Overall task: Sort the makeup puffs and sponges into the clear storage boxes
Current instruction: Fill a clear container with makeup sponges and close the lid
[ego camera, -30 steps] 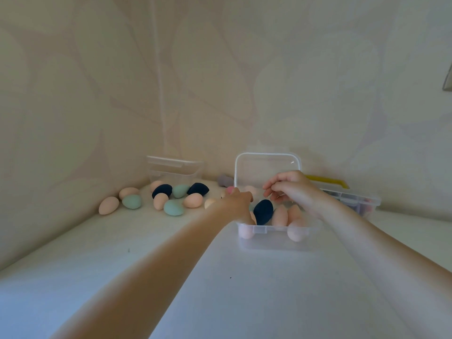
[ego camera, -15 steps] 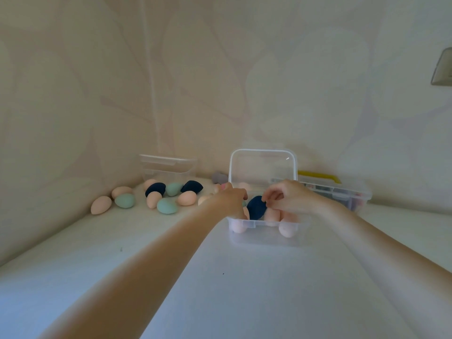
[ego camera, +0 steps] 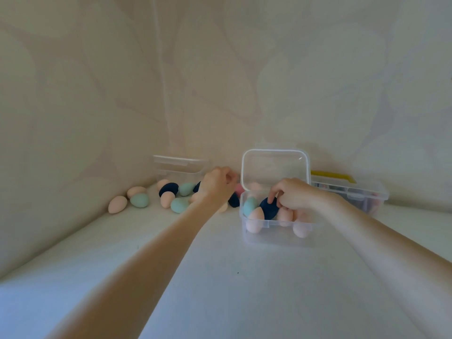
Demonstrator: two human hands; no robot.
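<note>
A clear storage box (ego camera: 269,224) stands at centre right with its lid (ego camera: 275,167) raised. Inside lie several peach sponges, a teal sponge (ego camera: 249,206) and a navy sponge (ego camera: 268,209). My right hand (ego camera: 292,195) reaches into the box and its fingers pinch the navy sponge. My left hand (ego camera: 217,184) hovers over the loose sponges left of the box with its fingers curled; its palm is hidden. A pink sponge (ego camera: 239,189) and another navy sponge (ego camera: 234,201) lie just beside it.
Loose peach (ego camera: 118,204), teal (ego camera: 139,200) and navy (ego camera: 168,188) sponges are scattered in the back-left corner. An empty clear box (ego camera: 181,167) stands behind them against the wall. A closed box with a yellow handle (ego camera: 332,174) sits at the back right.
My left hand has moved away from the box's left edge to the loose sponges. My right hand has dropped into the box onto the navy sponge.
</note>
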